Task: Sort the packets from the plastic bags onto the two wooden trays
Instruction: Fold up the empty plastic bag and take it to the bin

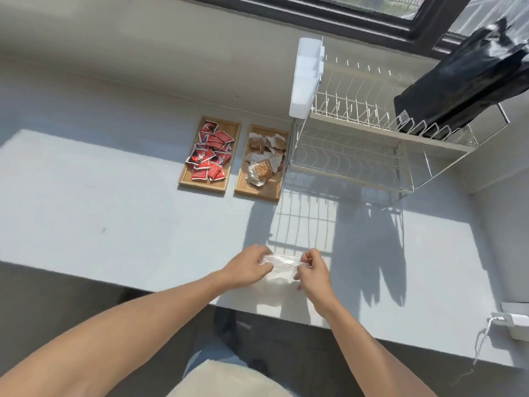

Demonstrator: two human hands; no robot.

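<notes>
A clear plastic bag (279, 267) lies crumpled near the counter's front edge, held at its top between both hands. My left hand (247, 266) pinches its left side and my right hand (313, 269) pinches its right side. I cannot tell whether any packet is inside. Farther back stand two wooden trays side by side. The left tray (189, 180) carries several red packets (210, 151). The right tray (270, 191) carries several brown and white packets (264, 157).
A white two-tier dish rack (372, 144) stands right of the trays, with a black bag (463, 81) on its upper shelf. A white charger with a cable (512, 322) sits at the counter's right edge. The pale counter (114, 213) runs left, and its front edge passes under my forearms.
</notes>
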